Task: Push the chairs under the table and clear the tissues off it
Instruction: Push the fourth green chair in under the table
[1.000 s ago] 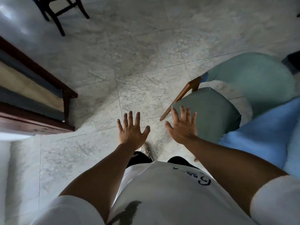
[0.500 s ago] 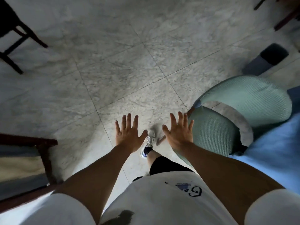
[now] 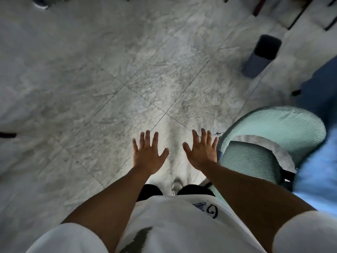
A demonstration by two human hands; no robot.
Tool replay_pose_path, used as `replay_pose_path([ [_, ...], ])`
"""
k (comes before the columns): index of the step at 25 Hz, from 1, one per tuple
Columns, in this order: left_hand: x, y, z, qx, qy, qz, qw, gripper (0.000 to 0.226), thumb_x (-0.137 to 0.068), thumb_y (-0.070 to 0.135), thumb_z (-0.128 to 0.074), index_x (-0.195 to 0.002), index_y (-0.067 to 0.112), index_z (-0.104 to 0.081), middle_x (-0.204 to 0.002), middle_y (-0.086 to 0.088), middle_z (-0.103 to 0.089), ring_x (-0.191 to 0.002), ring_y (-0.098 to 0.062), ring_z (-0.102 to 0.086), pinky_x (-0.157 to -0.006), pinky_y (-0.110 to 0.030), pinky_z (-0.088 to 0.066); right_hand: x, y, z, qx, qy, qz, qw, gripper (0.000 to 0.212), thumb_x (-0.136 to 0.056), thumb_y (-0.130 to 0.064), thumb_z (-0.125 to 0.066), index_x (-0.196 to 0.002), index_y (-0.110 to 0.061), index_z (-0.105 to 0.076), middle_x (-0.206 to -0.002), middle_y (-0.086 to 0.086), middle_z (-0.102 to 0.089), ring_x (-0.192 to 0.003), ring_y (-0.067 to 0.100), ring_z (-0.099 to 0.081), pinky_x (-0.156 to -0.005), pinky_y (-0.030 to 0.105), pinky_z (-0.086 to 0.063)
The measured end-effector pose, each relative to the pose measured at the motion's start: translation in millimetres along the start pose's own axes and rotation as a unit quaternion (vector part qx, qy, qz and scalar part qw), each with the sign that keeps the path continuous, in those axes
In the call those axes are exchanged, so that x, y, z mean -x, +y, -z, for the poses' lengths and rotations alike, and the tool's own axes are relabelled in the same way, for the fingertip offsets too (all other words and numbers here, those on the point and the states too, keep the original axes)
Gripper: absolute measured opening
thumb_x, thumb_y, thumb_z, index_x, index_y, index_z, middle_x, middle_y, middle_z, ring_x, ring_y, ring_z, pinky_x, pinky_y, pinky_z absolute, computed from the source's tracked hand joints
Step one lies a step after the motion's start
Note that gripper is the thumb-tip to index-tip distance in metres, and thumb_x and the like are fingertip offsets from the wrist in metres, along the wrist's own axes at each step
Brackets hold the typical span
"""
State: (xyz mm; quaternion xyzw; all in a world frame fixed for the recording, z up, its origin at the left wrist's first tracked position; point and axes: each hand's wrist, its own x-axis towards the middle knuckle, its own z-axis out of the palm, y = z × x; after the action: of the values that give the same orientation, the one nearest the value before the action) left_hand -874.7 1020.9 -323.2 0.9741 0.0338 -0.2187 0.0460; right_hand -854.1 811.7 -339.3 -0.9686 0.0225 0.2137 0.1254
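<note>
A mint-green upholstered chair (image 3: 279, 125) stands at the right, its curved back toward me and its seat (image 3: 249, 159) partly under the blue-covered table (image 3: 321, 172). My right hand (image 3: 201, 151) hovers palm down with fingers spread, just left of the chair's back edge and not touching it. My left hand (image 3: 147, 154) is beside it over the floor, also spread and empty. No tissues are in view.
A dark grey rectangular bin (image 3: 260, 55) stands on the marble floor (image 3: 109, 79) at the upper right. Dark chair legs (image 3: 299, 13) show at the top right corner. One shoe (image 3: 176, 186) shows between my arms.
The view has swung to the right: the wooden furniture at the left has left the frame, and the bin and the green chair have shifted toward the centre. Both hands stay spread and empty.
</note>
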Motion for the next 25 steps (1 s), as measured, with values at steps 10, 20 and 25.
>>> replay_pose_path([
  [10, -226.0, 52.8, 97.1, -0.054, -0.007, -0.275, 0.96, 0.088, -0.092, 0.074, -0.008, -0.164, 0.024, 0.0, -0.172, -0.011, 0.003, -0.158, -0.03, 0.01, -0.124, -0.059, 0.009, -114.2, 9.4, 78.7, -0.094, 0.101, -0.264, 0.955, 0.075, -0.101, -0.064, -0.027, -0.162, -0.024, -0.012, -0.172, 0.014, 0.002, -0.158, 0.035, 0.007, -0.124, 0.058, 0.01],
  [20, -335.5, 262.7, 136.0, -0.192, -0.044, -0.521, 0.83, 0.086, -0.095, 0.074, -0.012, -0.164, 0.024, 0.002, -0.172, -0.012, 0.005, -0.158, -0.029, 0.011, -0.124, -0.06, 0.008, -140.0, 109.1, 114.7, -0.228, 0.159, -0.505, 0.817, 0.077, -0.102, -0.065, -0.022, -0.164, -0.021, -0.004, -0.171, 0.016, 0.005, -0.158, 0.036, 0.009, -0.125, 0.061, 0.006],
  [25, -323.7, 388.3, 136.4, -0.253, -0.05, -0.614, 0.746, 0.081, -0.099, 0.071, -0.018, -0.164, 0.027, 0.003, -0.173, -0.01, 0.006, -0.159, -0.028, 0.009, -0.125, -0.058, 0.005, -143.1, 162.8, 124.5, -0.317, 0.187, -0.583, 0.724, 0.077, -0.103, -0.063, -0.022, -0.164, -0.02, -0.005, -0.172, 0.014, 0.004, -0.158, 0.034, 0.008, -0.126, 0.059, 0.006],
])
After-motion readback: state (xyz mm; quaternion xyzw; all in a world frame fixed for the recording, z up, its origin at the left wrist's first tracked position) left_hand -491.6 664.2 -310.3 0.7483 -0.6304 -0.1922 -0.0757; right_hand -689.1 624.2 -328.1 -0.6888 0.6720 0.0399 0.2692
